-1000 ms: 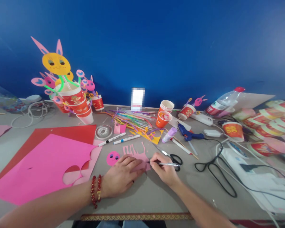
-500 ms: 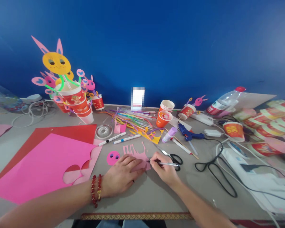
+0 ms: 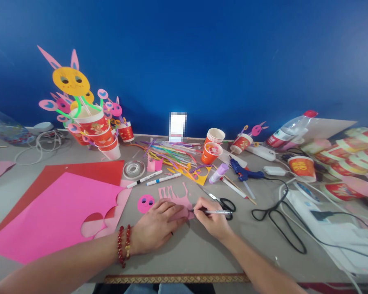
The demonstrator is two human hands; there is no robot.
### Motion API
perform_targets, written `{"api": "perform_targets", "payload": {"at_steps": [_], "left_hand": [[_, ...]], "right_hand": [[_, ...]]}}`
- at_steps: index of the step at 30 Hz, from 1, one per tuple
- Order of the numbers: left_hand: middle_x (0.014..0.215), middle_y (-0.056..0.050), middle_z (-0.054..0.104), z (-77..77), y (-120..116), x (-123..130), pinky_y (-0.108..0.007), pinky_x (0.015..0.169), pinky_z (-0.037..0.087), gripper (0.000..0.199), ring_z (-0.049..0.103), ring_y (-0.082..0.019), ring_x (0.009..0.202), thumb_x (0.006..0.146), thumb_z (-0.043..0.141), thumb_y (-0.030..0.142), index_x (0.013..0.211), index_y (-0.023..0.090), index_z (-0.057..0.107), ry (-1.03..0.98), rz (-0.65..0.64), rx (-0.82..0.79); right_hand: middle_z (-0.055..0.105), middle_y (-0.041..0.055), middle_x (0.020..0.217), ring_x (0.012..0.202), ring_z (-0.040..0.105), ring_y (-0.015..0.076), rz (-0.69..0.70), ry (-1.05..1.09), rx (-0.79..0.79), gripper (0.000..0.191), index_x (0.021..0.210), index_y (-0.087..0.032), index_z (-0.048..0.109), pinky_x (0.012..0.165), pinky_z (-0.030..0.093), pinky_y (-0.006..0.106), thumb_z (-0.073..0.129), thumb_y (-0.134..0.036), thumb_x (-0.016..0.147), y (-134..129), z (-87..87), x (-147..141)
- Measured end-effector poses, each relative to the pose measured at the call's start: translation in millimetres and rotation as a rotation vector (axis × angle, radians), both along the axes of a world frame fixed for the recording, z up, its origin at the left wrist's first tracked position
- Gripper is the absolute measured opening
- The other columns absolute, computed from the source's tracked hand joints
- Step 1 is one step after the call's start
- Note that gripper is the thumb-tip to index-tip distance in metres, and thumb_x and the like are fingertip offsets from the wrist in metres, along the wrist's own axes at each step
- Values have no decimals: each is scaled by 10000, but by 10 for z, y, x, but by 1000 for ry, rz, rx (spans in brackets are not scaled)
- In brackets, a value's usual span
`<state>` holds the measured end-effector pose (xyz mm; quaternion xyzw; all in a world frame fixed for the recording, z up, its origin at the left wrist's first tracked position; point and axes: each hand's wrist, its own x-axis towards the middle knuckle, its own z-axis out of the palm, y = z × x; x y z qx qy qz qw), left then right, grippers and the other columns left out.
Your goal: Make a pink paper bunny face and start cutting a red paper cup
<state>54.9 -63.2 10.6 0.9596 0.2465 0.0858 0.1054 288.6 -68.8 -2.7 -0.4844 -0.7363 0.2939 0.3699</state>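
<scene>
Flat on a light pink sheet of craft paper (image 3: 184,201) with cut-out strips along its top edge lies my left hand (image 3: 158,226), fingers stretched out and covering part of it. My right hand (image 3: 213,220) is closed round a silver pen (image 3: 223,212), whose tip meets the sheet's right side. A small bright pink disc (image 3: 146,203) with two eyes sits just left of my left fingers. Behind my right hand are black-handled scissors (image 3: 227,204), blades pointing up and left.
Large pink foam paper (image 3: 55,208) lies over a red sheet (image 3: 86,175) at left. Markers (image 3: 164,179), a tape roll (image 3: 134,169) and pipe cleaners (image 3: 171,153) lie behind my hands. A glue gun (image 3: 243,171), its looped cable and a power strip (image 3: 313,228) occupy the right.
The pen tip has shifted very slightly on the pink paper. My left hand stays in place, and nothing else on the table has visibly moved.
</scene>
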Motion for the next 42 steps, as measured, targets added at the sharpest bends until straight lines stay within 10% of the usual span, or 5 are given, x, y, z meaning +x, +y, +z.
{"api": "perform_targets", "payload": {"at_steps": [42], "left_hand": [[1394, -66, 488, 2, -11, 9, -461, 1095, 285, 444, 429, -262, 1224, 895, 518, 188, 1336, 246, 501, -42, 14, 4]], "right_hand": [[431, -49, 541, 490, 388, 106, -62, 150, -75, 194, 601, -209, 451, 465, 270, 226, 460, -126, 777, -9, -30, 19]]}}
